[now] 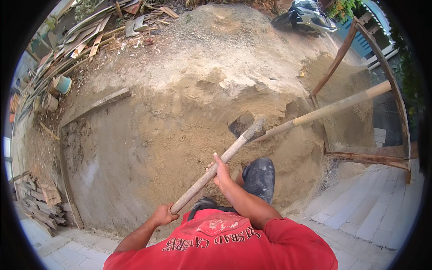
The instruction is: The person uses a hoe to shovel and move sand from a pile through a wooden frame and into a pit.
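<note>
Both my hands grip the wooden handle of a hoe (204, 179), which slants from lower left to upper right. My left hand (165, 215) is closed round the butt end, close to my body. Further up, my right hand (219, 171) wraps the shaft with its thumb lying along it. The dark hoe blade (243, 122) rests against the sand pile (193, 108), partly covered by sand and the handle. Just beyond it lies a second long-handled tool (342, 104) with a pale wooden shaft; its head is hidden in the sand.
A mesh screen in a wooden frame (366, 157) stands on the right. Boards (103, 104) edge a damp patch at left. Scrap wood (90, 38) and a bucket (62, 84) lie far left, a motorcycle (310, 18) far right. Pale floor tiles (360, 207) lie near right.
</note>
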Action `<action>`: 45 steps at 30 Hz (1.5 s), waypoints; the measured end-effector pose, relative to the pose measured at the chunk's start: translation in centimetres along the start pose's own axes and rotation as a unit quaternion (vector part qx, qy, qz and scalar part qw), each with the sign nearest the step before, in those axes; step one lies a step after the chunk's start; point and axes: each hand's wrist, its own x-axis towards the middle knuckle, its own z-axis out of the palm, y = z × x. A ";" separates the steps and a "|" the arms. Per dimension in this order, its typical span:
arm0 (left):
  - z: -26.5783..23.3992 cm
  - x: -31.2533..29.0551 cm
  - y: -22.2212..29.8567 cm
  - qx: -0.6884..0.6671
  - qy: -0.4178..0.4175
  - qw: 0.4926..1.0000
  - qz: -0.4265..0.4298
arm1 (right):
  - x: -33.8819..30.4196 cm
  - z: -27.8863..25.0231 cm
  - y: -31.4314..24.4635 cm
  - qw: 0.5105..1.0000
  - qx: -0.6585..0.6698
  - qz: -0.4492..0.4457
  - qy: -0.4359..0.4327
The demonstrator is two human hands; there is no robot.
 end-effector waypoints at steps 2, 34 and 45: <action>-1.6 0.2 1.6 0.068 0.052 0.996 0.005 | -0.3 3.0 -1.5 0.999 0.001 -0.015 -0.036; -38.1 38.1 34.2 0.315 -0.186 0.928 0.072 | 31.3 13.8 -20.8 0.943 0.250 0.033 0.215; -51.7 36.8 40.1 0.428 -0.112 0.891 0.103 | 33.0 28.2 -24.7 0.965 0.252 0.008 0.074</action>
